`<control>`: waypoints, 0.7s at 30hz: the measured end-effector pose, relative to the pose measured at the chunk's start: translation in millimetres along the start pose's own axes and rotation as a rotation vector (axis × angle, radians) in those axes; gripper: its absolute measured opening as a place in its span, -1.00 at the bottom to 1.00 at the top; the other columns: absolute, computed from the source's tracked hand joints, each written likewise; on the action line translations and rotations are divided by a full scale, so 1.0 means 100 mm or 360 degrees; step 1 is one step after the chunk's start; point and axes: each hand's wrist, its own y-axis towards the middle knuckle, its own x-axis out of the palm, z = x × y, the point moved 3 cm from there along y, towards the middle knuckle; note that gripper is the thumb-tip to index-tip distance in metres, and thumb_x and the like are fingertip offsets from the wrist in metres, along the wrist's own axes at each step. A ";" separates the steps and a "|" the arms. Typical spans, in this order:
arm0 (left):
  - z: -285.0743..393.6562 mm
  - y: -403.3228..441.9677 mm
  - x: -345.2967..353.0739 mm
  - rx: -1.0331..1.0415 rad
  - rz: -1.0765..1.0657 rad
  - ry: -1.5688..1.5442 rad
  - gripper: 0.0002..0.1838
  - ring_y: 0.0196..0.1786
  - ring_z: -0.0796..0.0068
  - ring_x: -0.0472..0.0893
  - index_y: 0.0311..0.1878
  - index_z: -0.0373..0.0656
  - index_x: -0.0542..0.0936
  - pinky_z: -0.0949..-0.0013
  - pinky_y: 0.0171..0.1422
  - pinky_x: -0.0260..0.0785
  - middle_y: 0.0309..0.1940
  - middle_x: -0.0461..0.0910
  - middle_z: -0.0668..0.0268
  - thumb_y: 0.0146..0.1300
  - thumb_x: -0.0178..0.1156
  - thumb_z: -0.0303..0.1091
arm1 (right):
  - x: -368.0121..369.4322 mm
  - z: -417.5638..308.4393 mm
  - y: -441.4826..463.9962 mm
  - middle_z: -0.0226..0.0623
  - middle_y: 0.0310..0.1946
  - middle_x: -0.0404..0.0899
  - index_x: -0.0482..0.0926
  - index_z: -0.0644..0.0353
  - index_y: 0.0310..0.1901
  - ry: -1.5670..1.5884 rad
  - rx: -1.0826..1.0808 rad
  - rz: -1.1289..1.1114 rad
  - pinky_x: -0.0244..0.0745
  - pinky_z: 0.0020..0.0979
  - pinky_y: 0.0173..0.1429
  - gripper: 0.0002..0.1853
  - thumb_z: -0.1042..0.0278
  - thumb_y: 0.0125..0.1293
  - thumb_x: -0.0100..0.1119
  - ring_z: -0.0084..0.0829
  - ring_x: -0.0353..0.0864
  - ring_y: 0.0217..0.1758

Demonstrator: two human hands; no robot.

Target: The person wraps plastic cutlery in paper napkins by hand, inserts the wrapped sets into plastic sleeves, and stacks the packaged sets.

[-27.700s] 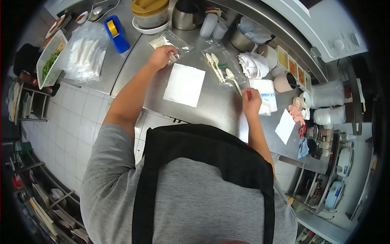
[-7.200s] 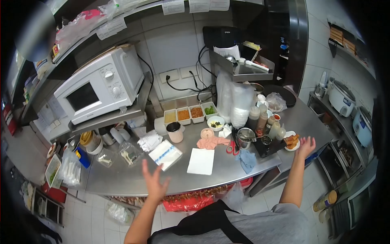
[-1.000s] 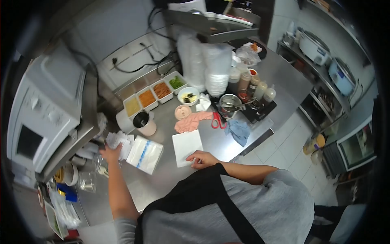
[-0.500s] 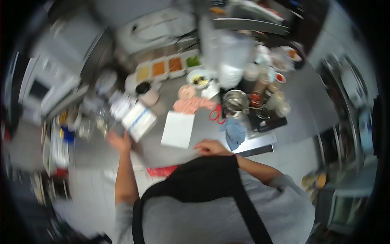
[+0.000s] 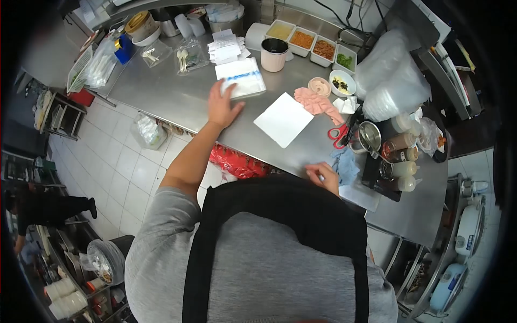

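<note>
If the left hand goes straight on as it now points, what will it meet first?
Probably the white packet with blue stripe; fingers of the left hand overlap its edge, contact unclear.

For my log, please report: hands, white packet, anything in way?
Left hand open at white packet. Right hand by blue cloth. White sheet between hands.

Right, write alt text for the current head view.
A person's open left hand is at a blue-striped white packet on a steel counter, the right hand beside a crumpled blue cloth; a white sheet lies between.
</note>
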 end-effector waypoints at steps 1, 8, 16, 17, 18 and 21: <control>0.06 -0.02 0.01 0.0107 -0.0084 -0.0076 -0.34 0.34 -0.06 0.18 0.20 0.03 0.42 0.03 0.39 0.09 0.29 0.19 -0.02 -0.04 0.39 -0.20 | 0.11 -0.06 0.11 -0.30 -0.38 0.56 0.63 0.15 -0.17 -0.0081 -0.0086 0.0032 0.48 -0.47 -0.28 -0.82 0.48 0.17 0.25 -0.42 0.59 -0.37; -0.46 0.05 0.04 0.0101 -0.0202 -0.0318 -0.47 0.27 -0.03 0.28 0.13 0.01 0.48 0.10 0.35 0.19 0.25 0.28 0.09 0.03 0.35 -0.32 | 1.02 -0.43 0.96 -0.22 -0.01 0.54 0.61 0.15 -0.16 -0.0631 -0.0438 0.0300 0.31 -0.15 0.22 -0.78 0.40 0.12 0.28 -0.08 0.45 0.15; -0.98 0.05 -0.26 -0.0069 -0.0040 -0.0564 -0.54 0.21 0.09 0.37 0.12 -0.07 0.48 0.20 0.22 0.32 0.20 0.31 0.10 0.13 0.31 -0.30 | 1.15 0.08 1.20 -0.27 -0.22 0.66 0.64 0.17 -0.20 -0.0352 -0.0008 0.0472 0.32 -0.29 0.16 -0.85 0.39 0.20 0.23 -0.30 0.56 0.05; -0.95 0.02 -0.28 -0.0191 -0.0056 -0.0706 -0.55 0.17 0.13 0.40 0.12 -0.07 0.48 0.24 0.18 0.35 0.20 0.31 0.11 0.15 0.29 -0.28 | 1.15 0.27 1.24 -0.29 -0.25 0.67 0.65 0.19 -0.19 -0.0074 0.0173 0.0507 0.34 -0.36 0.10 -0.85 0.37 0.23 0.22 -0.37 0.58 0.00; -0.93 -0.03 -0.28 -0.0316 -0.0069 -0.0844 -0.57 0.14 0.17 0.44 0.12 -0.08 0.49 0.27 0.15 0.37 0.19 0.31 0.13 0.18 0.28 -0.26 | 1.14 0.39 1.23 -0.32 -0.28 0.68 0.65 0.20 -0.18 0.0206 0.0349 0.0540 0.37 -0.44 0.05 -0.84 0.36 0.26 0.21 -0.44 0.60 -0.04; -0.76 -0.26 0.05 -0.0739 -0.0499 -0.1573 -0.55 0.00 0.29 0.52 0.17 -0.08 0.43 0.35 0.07 0.42 0.11 0.38 0.16 0.22 0.26 -0.25 | 0.95 0.18 1.28 -0.42 -0.26 0.64 0.65 0.28 -0.20 0.0753 0.0701 0.0443 0.36 -0.61 -0.06 -0.82 0.34 0.30 0.19 -0.63 0.53 -0.18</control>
